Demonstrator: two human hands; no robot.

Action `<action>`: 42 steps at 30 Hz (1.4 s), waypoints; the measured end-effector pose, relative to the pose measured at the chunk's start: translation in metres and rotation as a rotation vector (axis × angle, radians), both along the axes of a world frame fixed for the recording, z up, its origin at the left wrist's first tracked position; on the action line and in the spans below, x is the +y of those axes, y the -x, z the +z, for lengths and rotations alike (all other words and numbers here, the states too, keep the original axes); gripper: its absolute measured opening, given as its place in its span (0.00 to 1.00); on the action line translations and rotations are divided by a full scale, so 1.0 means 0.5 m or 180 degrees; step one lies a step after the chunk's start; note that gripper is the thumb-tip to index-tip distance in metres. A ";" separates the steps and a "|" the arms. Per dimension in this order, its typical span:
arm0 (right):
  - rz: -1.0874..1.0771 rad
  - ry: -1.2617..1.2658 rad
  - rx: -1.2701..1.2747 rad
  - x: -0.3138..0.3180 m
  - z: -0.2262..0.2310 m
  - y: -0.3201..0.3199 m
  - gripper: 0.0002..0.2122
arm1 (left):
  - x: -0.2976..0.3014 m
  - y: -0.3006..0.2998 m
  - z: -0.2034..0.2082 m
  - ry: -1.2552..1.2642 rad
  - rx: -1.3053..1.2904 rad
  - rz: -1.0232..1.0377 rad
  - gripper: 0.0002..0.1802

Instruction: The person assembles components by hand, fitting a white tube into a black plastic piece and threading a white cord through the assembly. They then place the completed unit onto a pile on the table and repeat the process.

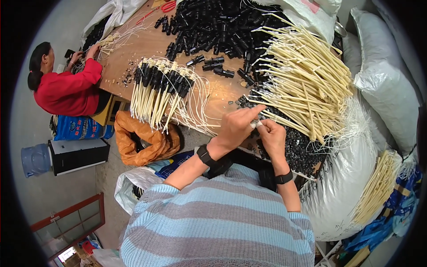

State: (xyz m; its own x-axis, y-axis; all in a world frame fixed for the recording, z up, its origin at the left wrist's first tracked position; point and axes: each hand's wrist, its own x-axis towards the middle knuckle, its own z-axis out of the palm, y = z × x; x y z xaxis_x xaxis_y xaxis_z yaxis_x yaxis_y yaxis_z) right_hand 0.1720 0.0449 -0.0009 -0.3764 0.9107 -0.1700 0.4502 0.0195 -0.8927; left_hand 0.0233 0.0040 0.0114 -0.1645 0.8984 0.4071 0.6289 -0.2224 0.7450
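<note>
My left hand [235, 127] and my right hand [273, 139] meet over the table's near edge, fingertips pinched together. Something small and whitish shows between them, too hidden to name. Both hands are closed, and a dark band circles each wrist. Just beyond them lies a big heap of cream-coloured sticks [307, 75] with white cords trailing from their ends. Small black pieces [296, 151] are piled beside my right hand. To the left, a bundle of cream sticks fitted with black sleeves [162, 86] lies with loose white cords [202, 104] reaching toward my left hand.
Black plastic tubes [213, 26] are heaped at the table's far side. Red scissors [168, 6] lie at the back. A person in red [66, 84] works at the left edge. An orange sack [142, 147] stands below the table; bulging white sacks [384, 66] crowd the right.
</note>
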 end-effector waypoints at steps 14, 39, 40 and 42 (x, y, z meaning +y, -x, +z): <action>-0.0063 -0.0166 0.0420 -0.013 -0.009 -0.001 0.06 | 0.001 0.021 -0.026 0.1345 -0.0796 -0.0115 0.14; 0.0723 -0.1073 0.0514 0.009 0.044 -0.061 0.15 | 0.003 0.021 -0.010 0.1013 -0.0386 -0.0934 0.19; 0.0913 -0.1905 -0.0057 0.003 0.043 -0.061 0.16 | 0.003 0.024 -0.013 0.0916 -0.0274 -0.0866 0.18; 0.1116 -0.2046 -0.0577 -0.001 0.058 -0.058 0.14 | 0.002 0.033 -0.014 0.0714 -0.0025 -0.0719 0.18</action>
State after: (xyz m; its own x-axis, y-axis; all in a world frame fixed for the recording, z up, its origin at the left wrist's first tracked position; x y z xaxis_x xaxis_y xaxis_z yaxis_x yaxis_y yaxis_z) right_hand 0.2008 0.0444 0.0279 -0.6792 0.6834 0.2677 0.4606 0.6808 -0.5696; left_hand 0.0068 0.0048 0.0045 0.0469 0.9799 0.1941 0.5763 -0.1852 0.7960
